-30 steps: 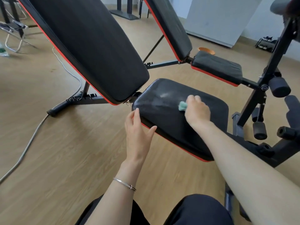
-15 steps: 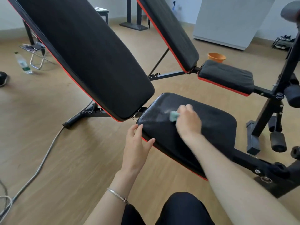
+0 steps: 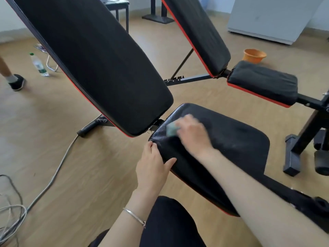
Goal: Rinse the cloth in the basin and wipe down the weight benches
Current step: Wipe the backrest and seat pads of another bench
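Observation:
My right hand presses a small green cloth onto the black seat pad of the near weight bench, close to the pad's far left corner. My left hand grips that pad's left edge, fingers on its side and thumb on top. The near bench's inclined black backrest with red trim rises to the upper left. A second bench stands behind, with its backrest and seat pad. An orange basin sits on the floor beyond it.
Grey cables trail over the wooden floor at left. A plastic bottle and another person's foot are at far left. The bench's black frame with foam rollers stands at right. A white cabinet lies behind.
My right hand has slid the cloth left across the seat pad toward the backrest hinge. My left hand moved up and took hold of the pad's left edge. The view tilted up.

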